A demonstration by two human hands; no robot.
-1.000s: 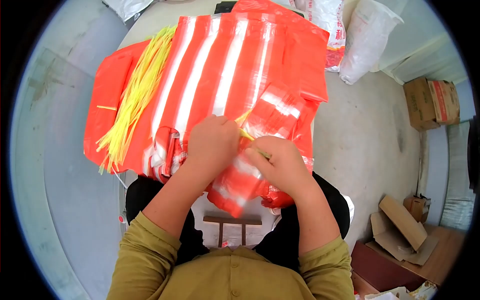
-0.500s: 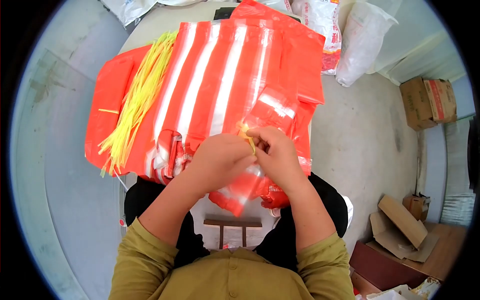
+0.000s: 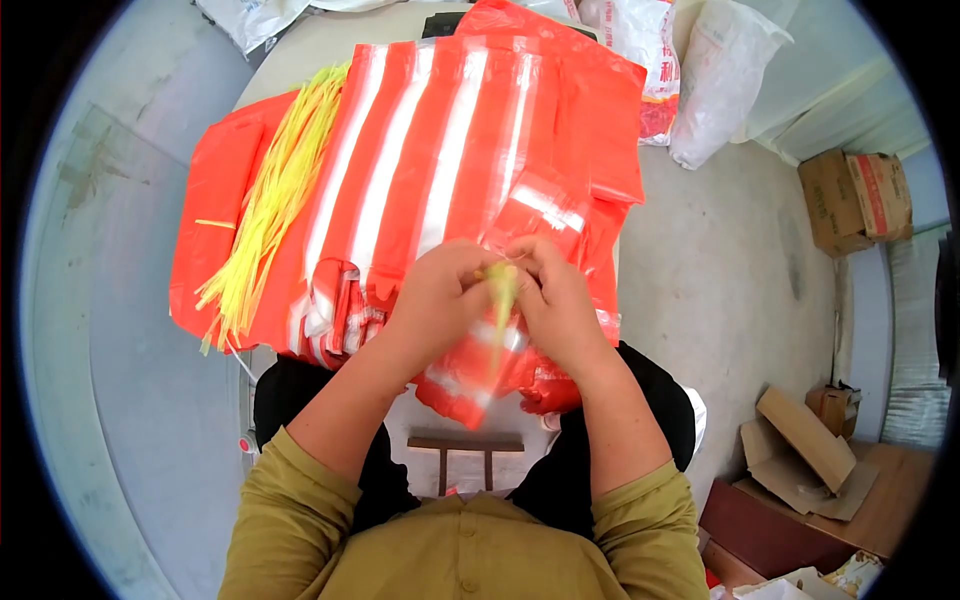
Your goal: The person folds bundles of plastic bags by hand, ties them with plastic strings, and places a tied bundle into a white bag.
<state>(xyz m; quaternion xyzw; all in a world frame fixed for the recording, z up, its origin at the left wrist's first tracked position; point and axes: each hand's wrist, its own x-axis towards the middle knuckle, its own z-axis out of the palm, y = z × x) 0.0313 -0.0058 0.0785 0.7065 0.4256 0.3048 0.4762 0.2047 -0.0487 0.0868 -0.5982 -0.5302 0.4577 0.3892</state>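
Note:
My left hand [image 3: 440, 292] and my right hand [image 3: 556, 300] meet over a red-and-white plastic bundle [image 3: 470, 375], fingers pinched on a yellow strip [image 3: 502, 290] at its middle. The strip is blurred and hangs down between them. The bundle's upper part [image 3: 540, 208] lies beyond my hands and its lower end hangs over the table's near edge. Under it spread red plastic bags with white stripes [image 3: 455, 140]. A bunch of yellow strips [image 3: 275, 200] lies on red plastic at the left. Folded striped plastic [image 3: 345, 310] sits beside my left hand.
White sacks [image 3: 722, 80] stand beyond the table [image 3: 300, 62] at the back right. A cardboard box [image 3: 855, 202] is on the floor at the right, with an opened carton [image 3: 805, 455] nearer. A wooden frame [image 3: 465, 445] shows between the legs.
Both hands have drawn together around the bundle's middle. The yellow strip, earlier stretched and mostly covered by the fingers, now hangs down between them.

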